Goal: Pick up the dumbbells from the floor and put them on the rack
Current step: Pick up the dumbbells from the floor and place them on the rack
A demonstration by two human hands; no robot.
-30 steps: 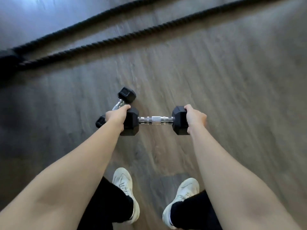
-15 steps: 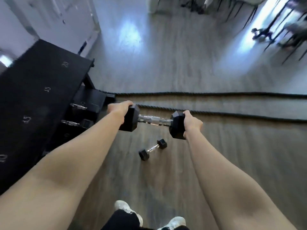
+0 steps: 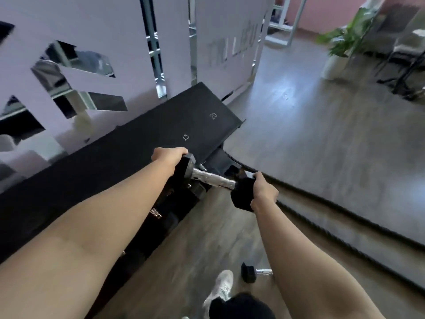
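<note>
I hold a black hex dumbbell (image 3: 212, 178) with a chrome handle up in the air, one hand on each head. My left hand (image 3: 169, 155) grips the far-left head and my right hand (image 3: 263, 192) grips the near-right head. The dumbbell hangs over the front edge of the black rack (image 3: 138, 143), whose sloped top shelf carries the numbers 15 and 20. Chrome handles of other dumbbells show on the rack's lower tier below my left forearm. A smaller black dumbbell (image 3: 249, 272) lies on the floor near my feet, partly hidden by my right arm.
A thick black battle rope (image 3: 322, 203) runs across the wood floor to the right of the rack. A white partition wall with cut-outs (image 3: 115, 54) stands behind the rack. A potted plant (image 3: 340, 49) is at the far right. My white shoe (image 3: 220, 288) is below.
I have lifted the dumbbell off the floor and turned left toward the rack. The rack now fills the left and middle, and the small dumbbell has slid to the bottom of the view.
</note>
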